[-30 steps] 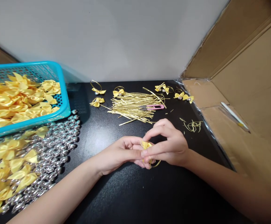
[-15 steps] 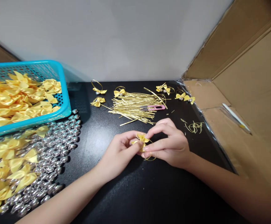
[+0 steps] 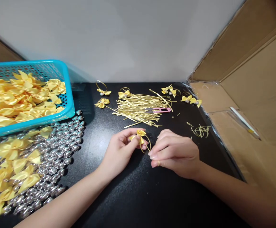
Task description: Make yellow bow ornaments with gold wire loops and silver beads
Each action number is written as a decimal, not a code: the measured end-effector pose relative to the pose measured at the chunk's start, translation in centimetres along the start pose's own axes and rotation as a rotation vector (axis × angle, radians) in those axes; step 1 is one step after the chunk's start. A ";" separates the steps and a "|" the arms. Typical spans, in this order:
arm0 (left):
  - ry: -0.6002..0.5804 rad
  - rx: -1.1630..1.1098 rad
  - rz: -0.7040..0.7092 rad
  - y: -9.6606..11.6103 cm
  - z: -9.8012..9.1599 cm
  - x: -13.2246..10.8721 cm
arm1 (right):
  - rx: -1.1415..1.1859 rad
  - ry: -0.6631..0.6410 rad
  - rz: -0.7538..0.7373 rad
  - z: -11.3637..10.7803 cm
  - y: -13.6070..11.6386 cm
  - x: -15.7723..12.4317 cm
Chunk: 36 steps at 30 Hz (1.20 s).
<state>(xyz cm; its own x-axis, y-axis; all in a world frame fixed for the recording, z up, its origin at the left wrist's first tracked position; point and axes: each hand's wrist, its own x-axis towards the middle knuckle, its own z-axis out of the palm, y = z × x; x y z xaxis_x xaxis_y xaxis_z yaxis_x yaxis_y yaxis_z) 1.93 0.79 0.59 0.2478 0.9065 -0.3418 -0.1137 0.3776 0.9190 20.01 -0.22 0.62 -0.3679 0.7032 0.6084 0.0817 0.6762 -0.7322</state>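
Head view: we've got both hands over the middle of the black surface (image 3: 128, 196). Our left hand (image 3: 119, 153) has its fingers gripping 1 yellow bow (image 3: 141, 134), held at the fingertips. Our right hand (image 3: 179, 153) is just right of it, fingers closed on a gold tie (image 3: 150, 143) that loops off the bow's right side; tie's end is mostly hidden.

Far side: pile of gold strips (image 3: 138, 115), pink-handled tool (image 3: 161, 110) lying on its right part. 2 finished bows (image 3: 103, 103) left of the pile, 1 at its far left edge, 4 in 2 pairs to far right. Gold offcuts (image 3: 201, 130) right, beyond our right hand.

Left: blue basket (image 3: 71, 106) of bows, silver beads (image 3: 63, 155) spread on its near side, loose bows (image 3: 26, 177) on top. Right: white tool (image 3: 243, 121) on cardboard (image 3: 223, 136).
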 end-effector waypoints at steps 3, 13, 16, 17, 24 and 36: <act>-0.001 0.031 0.041 -0.2 0.0 0.0 | 0.082 0.047 0.038 0.0 0.1 0.0; -0.074 0.302 0.187 -1.4 -0.3 -0.2 | -0.071 -0.094 0.309 -1.4 0.5 0.9; -0.037 0.512 0.411 -1.5 -0.4 -0.6 | -0.006 -0.200 0.456 -2.2 0.3 1.5; -0.028 0.604 0.511 -1.5 -0.4 -0.7 | -0.001 -0.185 0.511 -2.4 0.2 1.7; 0.048 1.080 1.087 -1.5 -0.5 -0.6 | -0.119 -0.186 0.572 -1.5 -0.8 1.8; 0.049 1.168 1.145 -1.6 -0.6 -0.6 | -0.359 -0.310 0.356 -1.4 -0.7 1.3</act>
<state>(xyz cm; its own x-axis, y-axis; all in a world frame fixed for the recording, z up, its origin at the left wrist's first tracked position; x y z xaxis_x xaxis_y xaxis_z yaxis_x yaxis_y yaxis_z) 1.39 -0.21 -0.82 0.5198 0.6101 0.5980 0.5468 -0.7754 0.3159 20.74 0.57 2.34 -0.5095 0.8400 0.1868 0.5380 0.4803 -0.6927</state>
